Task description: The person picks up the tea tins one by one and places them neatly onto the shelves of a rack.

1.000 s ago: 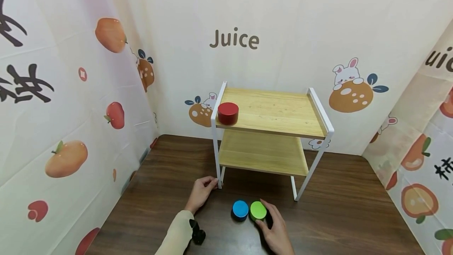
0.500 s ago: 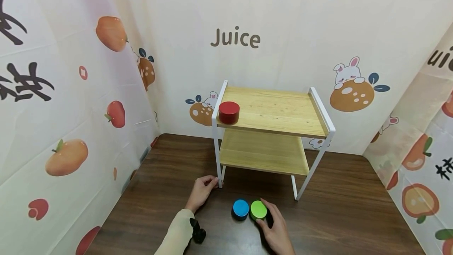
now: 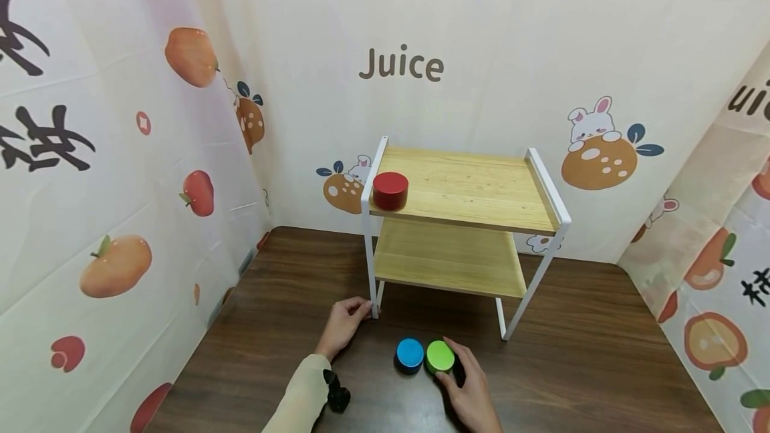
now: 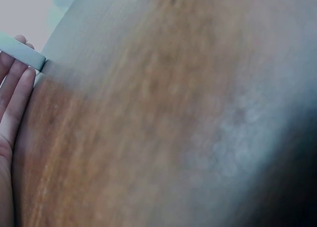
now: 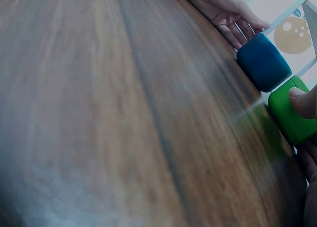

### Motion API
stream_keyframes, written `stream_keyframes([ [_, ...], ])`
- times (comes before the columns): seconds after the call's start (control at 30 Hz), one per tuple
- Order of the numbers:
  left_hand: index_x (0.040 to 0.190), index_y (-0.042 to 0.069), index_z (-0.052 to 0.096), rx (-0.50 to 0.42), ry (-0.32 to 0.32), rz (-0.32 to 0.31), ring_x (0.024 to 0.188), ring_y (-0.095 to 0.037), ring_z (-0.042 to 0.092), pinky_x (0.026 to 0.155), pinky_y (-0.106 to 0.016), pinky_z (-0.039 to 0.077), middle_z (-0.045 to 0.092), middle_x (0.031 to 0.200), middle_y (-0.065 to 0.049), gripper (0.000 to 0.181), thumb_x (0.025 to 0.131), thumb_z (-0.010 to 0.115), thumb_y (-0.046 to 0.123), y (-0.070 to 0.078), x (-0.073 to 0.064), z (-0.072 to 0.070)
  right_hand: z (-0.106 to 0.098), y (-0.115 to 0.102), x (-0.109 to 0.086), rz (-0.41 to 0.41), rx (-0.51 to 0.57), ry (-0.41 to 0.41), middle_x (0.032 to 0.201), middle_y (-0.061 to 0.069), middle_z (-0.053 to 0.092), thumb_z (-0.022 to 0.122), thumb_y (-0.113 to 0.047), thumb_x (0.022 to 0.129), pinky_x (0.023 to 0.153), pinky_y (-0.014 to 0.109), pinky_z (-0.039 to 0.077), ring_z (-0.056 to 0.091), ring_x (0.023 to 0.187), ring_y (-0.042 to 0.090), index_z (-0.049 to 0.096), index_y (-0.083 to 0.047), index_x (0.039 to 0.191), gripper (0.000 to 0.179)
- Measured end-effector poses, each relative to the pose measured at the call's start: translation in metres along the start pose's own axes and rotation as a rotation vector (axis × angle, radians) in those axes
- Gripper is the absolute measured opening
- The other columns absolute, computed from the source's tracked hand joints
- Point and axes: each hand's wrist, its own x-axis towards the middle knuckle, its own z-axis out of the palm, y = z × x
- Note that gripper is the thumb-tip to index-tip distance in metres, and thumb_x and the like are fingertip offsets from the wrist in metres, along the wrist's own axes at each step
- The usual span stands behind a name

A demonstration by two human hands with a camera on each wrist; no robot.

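A green round tin point(image 3: 440, 357) stands on the table, and my right hand point(image 3: 472, 389) grips its sides between thumb and fingers. Close on its left is a blue round tin point(image 3: 410, 355), which no hand holds. My left hand point(image 3: 343, 326) pinches the foot of the front left leg point(image 3: 371, 286) of a two-tier shelf. Up on the wooden top tier point(image 3: 463, 182), at the front left corner, sits a red round tin point(image 3: 390, 191). In the left wrist view, fingers point(image 4: 20, 96) reach behind the white leg point(image 4: 22, 53); the thumb is out of sight there.
The shelf has a bare-looking lower tier point(image 3: 451, 256) and a front right leg point(image 3: 529, 296) near the right hand's side. Dark wood-grain table point(image 3: 577, 366) surrounds it. A printed curtain point(image 3: 289, 85) encloses the back and sides.
Both hands keep their places, on the green tin and on the shelf leg. Only the head view has shifted very slightly.
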Motion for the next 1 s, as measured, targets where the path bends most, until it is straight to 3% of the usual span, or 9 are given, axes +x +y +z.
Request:
stream_keyframes([
  [0.57, 0.105, -0.002, 0.078, 0.021, 0.011, -0.007, 0.094, -0.01, 0.074, 0.087, -0.023, 0.061, 0.08, 0.104, -0.02, 0.021, 0.106, 0.064, 0.014, 0.0012, -0.0004, 0.0003, 0.0003, 0.0023, -0.0014, -0.021, -0.014, 0.011, 0.137, 0.0, 0.066, 0.084, -0.007, 0.089, 0.112, 0.051, 0.049, 0.061, 0.131, 0.025, 0.06, -0.014, 0.146, 0.062],
  [1.0, 0.104, -0.004, 0.077, 0.008, 0.013, -0.032, 0.095, -0.014, 0.075, 0.085, -0.02, 0.061, 0.08, 0.104, -0.022, 0.022, 0.106, 0.064, 0.013, 0.0006, 0.0012, 0.0012, -0.0012, -0.0012, -0.0001, 0.027, 0.019, -0.025, 0.139, 0.003, 0.065, 0.082, -0.008, 0.091, 0.112, 0.056, 0.048, 0.061, 0.133, 0.029, 0.058, -0.016, 0.148, 0.062],
])
